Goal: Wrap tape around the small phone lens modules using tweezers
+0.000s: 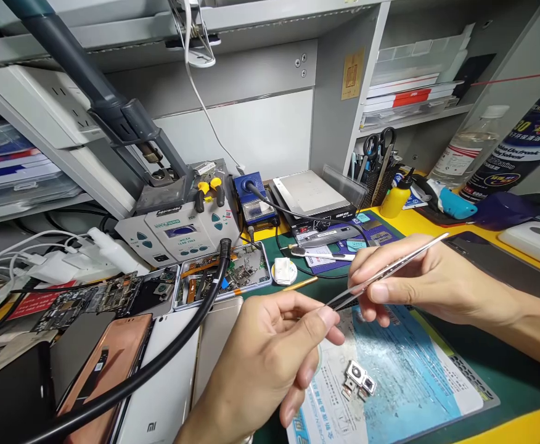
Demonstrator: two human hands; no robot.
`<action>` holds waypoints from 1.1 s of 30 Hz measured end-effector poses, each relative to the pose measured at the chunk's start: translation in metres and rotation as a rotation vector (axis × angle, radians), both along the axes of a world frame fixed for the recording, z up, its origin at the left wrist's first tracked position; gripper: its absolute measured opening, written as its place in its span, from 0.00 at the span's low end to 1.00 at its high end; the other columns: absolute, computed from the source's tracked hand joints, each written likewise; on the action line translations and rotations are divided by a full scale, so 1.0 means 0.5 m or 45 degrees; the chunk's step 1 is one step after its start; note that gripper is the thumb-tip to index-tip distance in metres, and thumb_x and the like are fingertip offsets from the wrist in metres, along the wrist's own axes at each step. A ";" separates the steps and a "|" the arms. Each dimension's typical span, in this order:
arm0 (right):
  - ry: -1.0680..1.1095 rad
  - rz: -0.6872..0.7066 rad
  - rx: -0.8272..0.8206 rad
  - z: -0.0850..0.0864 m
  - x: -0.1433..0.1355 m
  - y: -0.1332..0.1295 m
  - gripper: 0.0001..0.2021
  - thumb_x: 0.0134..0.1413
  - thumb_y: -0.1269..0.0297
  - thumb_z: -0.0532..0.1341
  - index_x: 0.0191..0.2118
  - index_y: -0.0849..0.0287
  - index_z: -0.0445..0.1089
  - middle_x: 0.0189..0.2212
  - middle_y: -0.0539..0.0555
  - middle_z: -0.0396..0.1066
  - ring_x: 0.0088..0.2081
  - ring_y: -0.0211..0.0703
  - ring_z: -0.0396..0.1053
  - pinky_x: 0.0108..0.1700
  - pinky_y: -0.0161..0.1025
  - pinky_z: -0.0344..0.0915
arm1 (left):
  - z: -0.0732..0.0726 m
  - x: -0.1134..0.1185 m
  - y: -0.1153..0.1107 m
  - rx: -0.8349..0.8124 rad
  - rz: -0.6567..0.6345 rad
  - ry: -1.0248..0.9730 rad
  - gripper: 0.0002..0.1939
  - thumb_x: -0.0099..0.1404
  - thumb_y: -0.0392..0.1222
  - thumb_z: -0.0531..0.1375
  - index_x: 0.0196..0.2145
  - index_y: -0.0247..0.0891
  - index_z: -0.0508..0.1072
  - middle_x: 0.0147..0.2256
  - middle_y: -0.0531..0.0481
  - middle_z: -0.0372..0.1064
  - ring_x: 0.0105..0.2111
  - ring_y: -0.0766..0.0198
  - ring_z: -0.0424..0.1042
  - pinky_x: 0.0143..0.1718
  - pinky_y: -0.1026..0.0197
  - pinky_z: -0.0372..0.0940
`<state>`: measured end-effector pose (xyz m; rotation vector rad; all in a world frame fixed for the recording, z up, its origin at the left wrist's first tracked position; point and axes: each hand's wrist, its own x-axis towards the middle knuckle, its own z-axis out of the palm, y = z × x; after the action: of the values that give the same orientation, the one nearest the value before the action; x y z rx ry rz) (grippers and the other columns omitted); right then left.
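Over blue sheet (409,364) | right hand (429,287) grips tweezers (392,267) | left hand (272,351) pinched shut, contents unclear | best: light squeeze, tips aligned

Phone-repair bench, packed from edge to edge

This looks like an electronics repair workshop. Phones (163,370) lie side by side at lower left, one white with an "mi" logo, beside loose circuit boards (117,293) and a tray of parts (261,271). Behind stands a grey control unit (182,231) with buttons and a display. A camera module (359,377) lies on the mat at lower centre; a large can labelled as electronic cleaner (515,148) stands at upper right.
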<state>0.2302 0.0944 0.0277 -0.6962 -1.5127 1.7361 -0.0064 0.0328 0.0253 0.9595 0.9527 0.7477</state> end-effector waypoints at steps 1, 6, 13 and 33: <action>0.007 -0.006 -0.006 0.000 -0.001 -0.001 0.06 0.53 0.69 0.75 0.38 0.55 0.86 0.32 0.57 0.80 0.30 0.47 0.82 0.28 0.34 0.78 | 0.000 0.000 0.000 0.010 0.013 0.014 0.14 0.71 0.49 0.63 0.34 0.34 0.78 0.16 0.59 0.60 0.08 0.78 0.50 0.07 0.76 0.48; 0.042 -0.066 -0.077 0.002 -0.001 0.002 0.07 0.52 0.69 0.75 0.39 0.54 0.86 0.32 0.56 0.82 0.29 0.44 0.82 0.26 0.32 0.78 | 0.003 -0.004 -0.001 0.017 0.053 0.016 0.15 0.71 0.48 0.63 0.33 0.34 0.79 0.16 0.58 0.61 0.08 0.78 0.50 0.07 0.75 0.48; 0.085 -0.155 -0.155 0.002 0.001 0.014 0.07 0.50 0.67 0.77 0.37 0.54 0.86 0.25 0.54 0.80 0.27 0.43 0.80 0.25 0.31 0.77 | 0.009 -0.004 0.000 -0.053 0.116 -0.110 0.18 0.72 0.52 0.60 0.39 0.33 0.82 0.22 0.50 0.70 0.09 0.76 0.53 0.07 0.74 0.47; -0.021 -0.351 -0.254 0.024 0.009 0.005 0.12 0.42 0.62 0.81 0.35 0.56 0.86 0.26 0.58 0.77 0.27 0.38 0.73 0.27 0.30 0.71 | 0.035 -0.111 -0.209 0.166 0.540 -0.318 0.08 0.64 0.40 0.68 0.38 0.31 0.83 0.34 0.44 0.79 0.15 0.76 0.60 0.07 0.76 0.57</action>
<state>0.2346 0.0967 0.0396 -0.9742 -1.1993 1.6839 -0.0620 -0.0715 0.0427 0.7586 0.9037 1.2699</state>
